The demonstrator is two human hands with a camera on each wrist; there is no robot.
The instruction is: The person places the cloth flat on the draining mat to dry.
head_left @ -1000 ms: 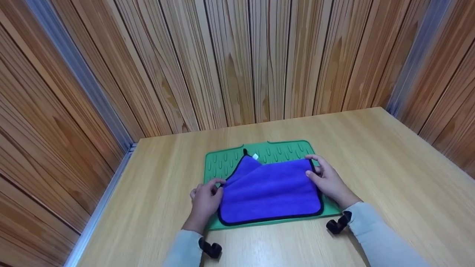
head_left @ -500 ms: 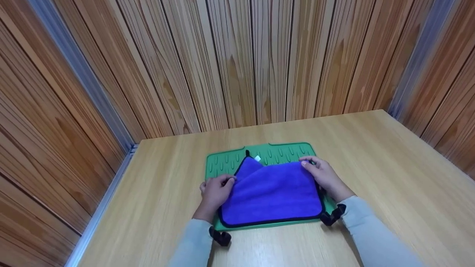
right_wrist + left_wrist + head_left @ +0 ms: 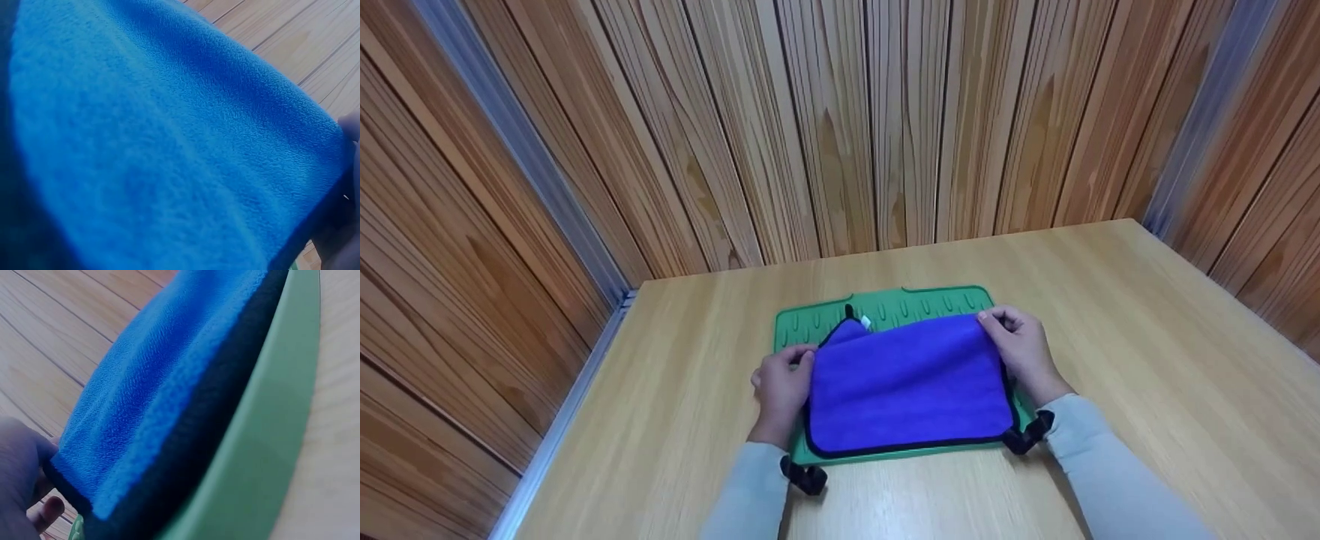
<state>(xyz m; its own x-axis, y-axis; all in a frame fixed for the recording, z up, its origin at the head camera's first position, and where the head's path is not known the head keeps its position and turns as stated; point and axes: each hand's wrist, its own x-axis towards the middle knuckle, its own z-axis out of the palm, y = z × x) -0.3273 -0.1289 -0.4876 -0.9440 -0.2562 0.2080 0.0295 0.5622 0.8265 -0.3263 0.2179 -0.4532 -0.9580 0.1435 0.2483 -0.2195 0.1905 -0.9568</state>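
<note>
A blue-purple towel [image 3: 911, 386] with a black border lies folded over a green mat [image 3: 919, 304] in the head view. Its far folded edge is lifted between the two hands. My left hand [image 3: 784, 382] pinches the left end of that edge between thumb and fingers; the left wrist view shows the towel [image 3: 135, 399] rising from the hand [image 3: 22, 478]. On the other side my right hand [image 3: 1024, 349] pinches the far right end. In the right wrist view the towel [image 3: 169, 146] fills most of the picture. Beyond the fold, one corner with a black loop and white tag [image 3: 866, 323] sticks out.
The mat has raised oblong ridges and rests on a light wooden table [image 3: 697, 337]. Wood-panelled walls [image 3: 840, 135] stand behind and at both sides. Black wrist mounts [image 3: 804, 476] hang beneath both sleeves.
Both hands have shifted their grip to the ends of the folded edge, and it is now raised and pulled straighter. Less of the far corner shows behind it.
</note>
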